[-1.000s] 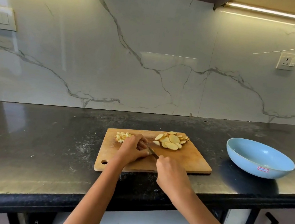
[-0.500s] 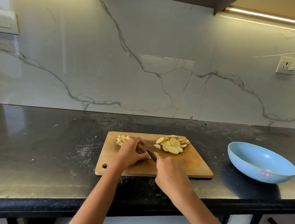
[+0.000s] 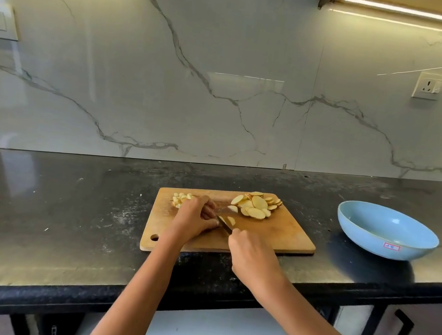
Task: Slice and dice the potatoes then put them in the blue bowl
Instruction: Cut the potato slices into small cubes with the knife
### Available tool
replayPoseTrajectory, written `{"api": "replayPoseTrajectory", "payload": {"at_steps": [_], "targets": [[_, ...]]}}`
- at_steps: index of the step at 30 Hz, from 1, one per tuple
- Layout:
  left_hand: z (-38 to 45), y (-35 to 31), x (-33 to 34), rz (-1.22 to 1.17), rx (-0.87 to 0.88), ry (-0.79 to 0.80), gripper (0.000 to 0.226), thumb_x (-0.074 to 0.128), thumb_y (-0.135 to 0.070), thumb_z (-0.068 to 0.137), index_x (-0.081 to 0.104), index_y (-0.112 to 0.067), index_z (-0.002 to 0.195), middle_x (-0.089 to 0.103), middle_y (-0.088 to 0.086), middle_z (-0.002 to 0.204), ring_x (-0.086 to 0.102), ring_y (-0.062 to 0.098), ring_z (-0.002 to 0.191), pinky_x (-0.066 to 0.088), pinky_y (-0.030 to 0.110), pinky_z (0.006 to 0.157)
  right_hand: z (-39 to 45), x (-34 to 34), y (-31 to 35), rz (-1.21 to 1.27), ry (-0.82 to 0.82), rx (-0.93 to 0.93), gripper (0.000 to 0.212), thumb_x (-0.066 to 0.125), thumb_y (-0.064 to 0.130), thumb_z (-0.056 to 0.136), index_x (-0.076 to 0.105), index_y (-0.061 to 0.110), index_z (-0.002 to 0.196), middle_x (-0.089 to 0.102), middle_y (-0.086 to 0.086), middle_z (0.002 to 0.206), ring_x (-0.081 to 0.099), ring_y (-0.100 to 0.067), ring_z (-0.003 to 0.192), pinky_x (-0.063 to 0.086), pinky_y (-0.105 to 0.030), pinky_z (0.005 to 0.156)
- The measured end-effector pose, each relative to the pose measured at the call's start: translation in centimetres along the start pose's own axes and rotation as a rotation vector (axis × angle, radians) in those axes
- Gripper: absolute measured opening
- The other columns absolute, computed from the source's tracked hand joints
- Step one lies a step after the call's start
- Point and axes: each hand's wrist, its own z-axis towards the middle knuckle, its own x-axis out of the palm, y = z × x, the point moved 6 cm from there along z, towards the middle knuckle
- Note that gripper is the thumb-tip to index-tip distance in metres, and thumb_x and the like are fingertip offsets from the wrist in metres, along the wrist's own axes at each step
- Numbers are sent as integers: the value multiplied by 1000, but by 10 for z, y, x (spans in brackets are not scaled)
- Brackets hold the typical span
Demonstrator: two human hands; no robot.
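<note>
We stood at the dark counter [image 3: 67, 202] with the wooden cutting board [image 3: 276, 232] near its front edge. Our left hand [image 3: 192, 221] rested on the board with its fingers curled down over a potato piece we could barely see. Our right hand [image 3: 253, 260] gripped the handle of a knife [image 3: 223, 224], whose blade lay beside a small slice [image 3: 231, 220]. Round potato slices [image 3: 255, 205] were heaped at the board's far right corner, diced potato [image 3: 180, 198] near its far left corner. The blue bowl [image 3: 386, 233] sat on the counter right of the board, apart from it.
</note>
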Motion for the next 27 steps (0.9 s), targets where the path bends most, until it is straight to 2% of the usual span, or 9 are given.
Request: {"api": "replayPoseTrajectory", "payload": {"at_steps": [7,15,18,21,27], "targets": [[-3,-2,-1,-1,5,-5,28,74,-10,76,59,-10,99,65,-2,85,59,4,74,49,10,66,1,-1,0,6,-35,43,22,43,3,97,53,6,116,58,-10,110,61,-21,96,38,-24,65],[-1,4,-1,-13,-25,6,32,76,-16,75,60,-9,102,64,-3,86,56,2,72,45,4,62,4,1,-19,105,-18,160,23,45,5,96,54,8,118,60,-8,111,61,-19,96,42,-23,68],[0,7,-5,8,-39,-20,28,74,-16,78,61,-11,102,62,-4,86,54,1,72,43,4,61,7,-2,-19,131,-19,159,24,45,4,95,56,9,116,63,-8,105,63,-20,92,45,-26,66],[1,8,-5,26,-43,-29,26,75,-13,76,62,-11,98,66,1,89,57,6,77,45,9,63,9,-3,-13,150,-8,127,24,47,4,93,57,8,114,64,-9,102,64,-22,90,50,-29,70],[1,7,-4,19,-34,-25,25,77,-10,73,63,-10,93,67,2,85,60,7,75,47,10,64,10,-1,-3,108,6,91,23,46,6,95,54,8,117,61,-9,109,61,-22,95,45,-27,69]]}}
